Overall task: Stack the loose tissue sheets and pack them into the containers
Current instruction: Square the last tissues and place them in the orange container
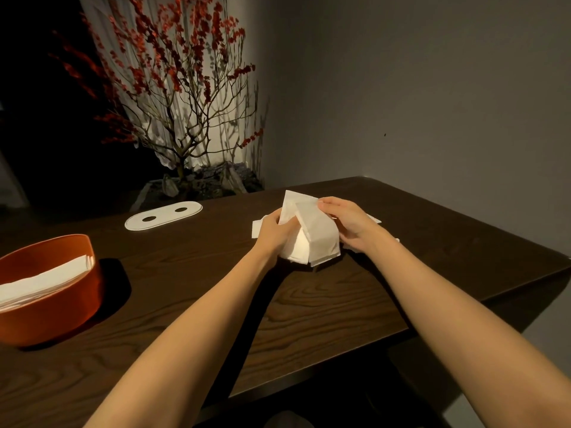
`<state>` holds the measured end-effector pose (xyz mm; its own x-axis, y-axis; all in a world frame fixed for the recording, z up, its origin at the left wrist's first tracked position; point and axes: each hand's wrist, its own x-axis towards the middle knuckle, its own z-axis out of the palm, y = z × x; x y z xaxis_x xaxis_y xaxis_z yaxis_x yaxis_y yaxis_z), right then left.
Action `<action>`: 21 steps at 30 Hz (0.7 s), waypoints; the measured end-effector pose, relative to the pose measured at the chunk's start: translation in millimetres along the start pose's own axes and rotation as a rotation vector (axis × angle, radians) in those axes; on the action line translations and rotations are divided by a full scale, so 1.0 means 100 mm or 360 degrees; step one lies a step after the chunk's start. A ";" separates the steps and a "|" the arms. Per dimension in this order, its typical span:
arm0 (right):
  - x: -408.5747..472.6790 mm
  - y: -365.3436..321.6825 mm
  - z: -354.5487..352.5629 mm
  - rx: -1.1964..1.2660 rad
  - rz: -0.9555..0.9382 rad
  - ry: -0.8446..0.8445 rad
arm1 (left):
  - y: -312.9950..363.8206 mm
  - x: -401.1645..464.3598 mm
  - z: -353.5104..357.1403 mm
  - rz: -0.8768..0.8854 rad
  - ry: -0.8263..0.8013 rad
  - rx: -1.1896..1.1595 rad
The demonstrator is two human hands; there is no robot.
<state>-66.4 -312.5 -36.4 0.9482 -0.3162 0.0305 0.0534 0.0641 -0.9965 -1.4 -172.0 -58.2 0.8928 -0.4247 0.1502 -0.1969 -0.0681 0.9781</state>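
Head view showed white, thin tissue sheets (312,239) bunched above the dark table (340,304), the left hand (273,231) and right hand (349,222) both gripping them with curled fingers.

Over at the back, a bare-branched decorative tree (173,97) with clusters of red blossoms rises from a dark bed of rocks (200,180), and it's lit against a pale pleated curtain (197,118) that throws branch shadows across the folds. To its left, everything drops off into darkness. On the right, a plain grey wall (432,88) runs along behind the far edge, with one small dark speck (385,135) on it. Down below, the dark wood-grain table (309,304) spreads wide, its corner catching the light at the right
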 end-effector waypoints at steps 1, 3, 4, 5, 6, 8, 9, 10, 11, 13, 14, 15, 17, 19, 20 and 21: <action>0.01 0.02 0.06 0.0025 -0.0018 0.0038 | -0.01 -0.01 0.00 0.0039 0.0023 -0.0029; 0.05 0.06 0.16 0.0032 -0.0037 0.0142 | -0.08 0.00 0.01 0.0084 0.0049 -0.0083; 0.07 0.08 0.21 0.0029 -0.0033 0.0198 | -0.10 0.01 0.02 0.0083 0.0052 -0.0102; 0.09 0.10 0.25 0.0039 -0.0024 0.0246 | -0.11 0.01 0.03 0.0069 0.0063 -0.0128; 0.10 0.11 0.29 0.0065 -0.0023 0.0285 | -0.10 0.01 0.04 0.0045 0.0072 -0.0139; 0.11 0.15 0.33 0.0149 -0.0054 0.0327 | -0.11 0.03 0.04 0.0025 0.0068 -0.0180; 0.12 0.18 0.34 0.0161 -0.0089 0.0332 | -0.12 0.03 0.04 0.0034 0.0055 -0.0202; 0.12 0.19 0.33 0.0143 -0.0140 0.0334 | -0.12 0.03 0.04 0.0031 0.0040 -0.0215; 0.13 0.21 0.32 0.0104 -0.0204 0.0335 | -0.13 0.04 0.03 0.0021 0.0037 -0.0232; 0.14 0.19 0.29 0.0020 -0.0332 0.0337 | -0.15 0.07 0.03 -0.0012 0.0065 -0.0245; 0.15 0.18 0.29 -0.0017 -0.0379 0.0330 | -0.16 0.09 0.01 -0.0042 0.0106 -0.0249; 0.14 0.17 0.28 -0.0039 -0.0406 0.0322 | -0.16 0.10 0.00 -0.0071 0.0151 -0.0269; 0.14 0.18 0.29 -0.0033 -0.0406 0.0315 | -0.19 0.12 -0.04 -0.0119 0.0210 -0.0356; 0.13 0.20 0.30 0.0003 -0.0382 0.0338 | -0.20 0.11 -0.08 -0.0142 0.0228 -0.0435; 0.13 0.20 0.30 0.0022 -0.0371 0.0349 | -0.21 0.11 -0.10 -0.0150 0.0240 -0.0450; 0.14 0.21 0.30 0.0043 -0.0358 0.0352 | -0.21 0.11 -0.11 -0.0155 0.0245 -0.0469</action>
<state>-42.7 -287.5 -54.5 0.8207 -0.5234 0.2292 0.2650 -0.0068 -0.9642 16.7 -165.2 -75.4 0.9567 -0.2863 0.0520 -0.0023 0.1714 0.9852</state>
